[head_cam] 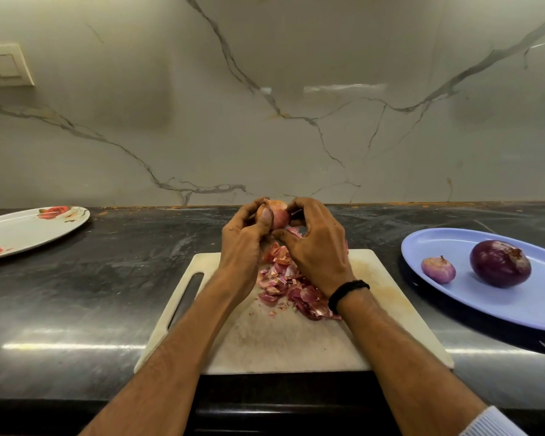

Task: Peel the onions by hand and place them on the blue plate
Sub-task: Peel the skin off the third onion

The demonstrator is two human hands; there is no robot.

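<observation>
– Onion, the small round pinkish-tan one with dry papery skin [277,215], is up in both hands, over the far edge of the scuffed white plastic cutting board [296,341]. The left hand [243,243] is curled round it with the thumb flat on the front. The right hand [315,243] has bent fingers hooked on the other side, thumb tip tucked underneath by a loose pink flap.

– ok, and the mess?

– Crinkly pink-purple peels [283,284] are heaped mid-board under the wrists. The near half of the board is mostly bare, just stained.

– plate?

– The oval matte blue plate [516,309] sits right of the board on the glossy black stone counter [76,294], near it but not touching. It holds a small pale-purple peeled onion [438,270] and a big shiny dark-purple onion [500,263], set apart, with open plate in front of them. A white oval plate with red flowers [22,234] sits far left, with open counter between it and the board.
</observation>
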